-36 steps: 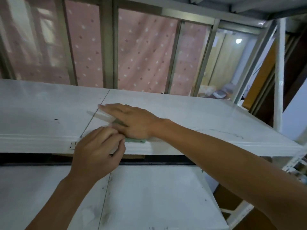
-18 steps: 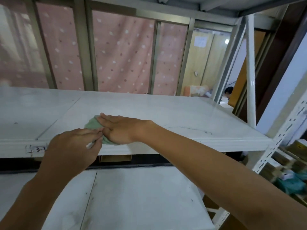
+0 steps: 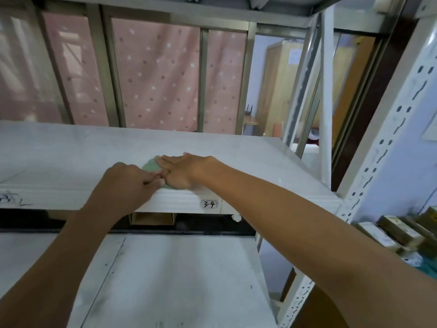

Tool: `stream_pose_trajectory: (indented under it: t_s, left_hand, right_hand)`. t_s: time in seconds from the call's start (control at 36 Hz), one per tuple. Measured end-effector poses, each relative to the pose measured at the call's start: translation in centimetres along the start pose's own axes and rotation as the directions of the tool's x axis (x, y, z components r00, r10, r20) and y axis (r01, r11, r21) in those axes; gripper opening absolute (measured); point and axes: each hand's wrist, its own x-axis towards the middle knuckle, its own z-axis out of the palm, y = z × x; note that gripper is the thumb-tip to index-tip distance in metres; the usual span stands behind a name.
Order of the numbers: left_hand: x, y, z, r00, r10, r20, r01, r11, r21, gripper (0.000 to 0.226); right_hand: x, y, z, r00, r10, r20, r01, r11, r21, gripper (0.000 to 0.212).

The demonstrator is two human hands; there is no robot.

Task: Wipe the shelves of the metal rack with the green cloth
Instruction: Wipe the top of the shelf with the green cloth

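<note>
The green cloth lies on the white upper shelf of the metal rack, near its front edge. My right hand presses flat on the cloth and hides most of it. My left hand is curled at the cloth's near left side, its fingertips pinching the cloth's edge against the shelf lip. A label reading 34 is stuck on the shelf's front edge, just right of the hands.
A lower white shelf lies below my arms. The rack's perforated white upright stands at the right, with boxes beyond it. A small cardboard box sits under the upper shelf. Pink dotted curtains hang behind.
Both hands and the cloth have slid to the right along the upper shelf, past the seam toward the 34 label. More of the right upright has come into sight.
</note>
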Motion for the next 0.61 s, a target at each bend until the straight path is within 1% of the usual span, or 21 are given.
stream_pose_trajectory:
  t_s: [0.03, 0.08, 0.11, 0.17, 0.25, 0.31, 0.36, 0.42, 0.47, 0.56, 0.61]
  left_hand:
    - [0.6, 0.5, 0.1, 1.000, 0.011, 0.023, -0.011, 1.000, 0.020, 0.036]
    - [1.5, 1.0, 0.1, 0.994, -0.039, 0.101, 0.035, 0.998, 0.043, 0.029]
    - [1.9, 1.1, -0.1, 0.987, -0.079, 0.142, 0.072, 0.996, 0.053, 0.027]
    - [2.3, 0.9, -0.2, 0.976, -0.109, 0.188, 0.097, 0.993, 0.074, 0.028]
    - [2.5, 0.6, -0.2, 0.973, -0.103, 0.206, 0.079, 0.990, 0.119, 0.033]
    - [2.4, 0.6, -0.1, 0.973, -0.077, 0.217, 0.040, 0.985, 0.170, 0.035]
    - [2.3, 0.4, 0.2, 0.979, -0.049, 0.200, 0.016, 0.986, 0.164, 0.034]
    - [2.2, 0.2, 0.4, 0.984, -0.046, 0.175, 0.028, 0.994, 0.106, 0.030]
    - [2.0, 0.0, 0.6, 0.989, -0.033, 0.147, 0.024, 0.998, 0.062, 0.031]
    - [2.1, 0.5, 0.7, 0.988, 0.017, 0.151, -0.033, 0.994, 0.101, 0.031]
    - [2.2, 1.0, 0.7, 0.989, 0.027, 0.147, -0.040, 0.995, 0.089, 0.038]
  right_hand:
    - [0.3, 0.5, 0.0, 1.000, 0.015, 0.023, -0.014, 0.999, -0.033, 0.062]
    - [1.1, 1.2, -0.4, 0.998, 0.043, 0.040, -0.040, 0.997, -0.067, 0.063]
    - [1.2, 1.4, -0.9, 0.999, 0.042, 0.034, -0.041, 0.998, -0.045, 0.062]
    - [1.2, 1.7, -2.0, 1.000, -0.023, -0.016, 0.024, 0.999, 0.045, 0.053]
    - [0.7, 2.0, -2.9, 0.983, -0.130, -0.130, 0.151, 0.975, 0.162, 0.046]
    - [0.6, 2.6, -2.6, 0.976, -0.146, -0.160, 0.178, 0.961, 0.212, 0.041]
    - [0.6, 3.3, -2.1, 0.978, -0.146, -0.147, 0.181, 0.948, 0.262, 0.040]
    - [0.4, 4.0, -1.4, 0.983, -0.144, -0.117, 0.174, 0.935, 0.308, 0.042]
    - [0.5, 4.4, -0.5, 0.984, -0.159, -0.084, 0.178, 0.924, 0.338, 0.045]
    - [0.7, 5.0, 0.3, 0.984, -0.173, -0.032, 0.172, 0.917, 0.361, 0.049]
    - [0.8, 5.4, 0.4, 0.986, -0.166, -0.004, 0.157, 0.921, 0.356, 0.051]
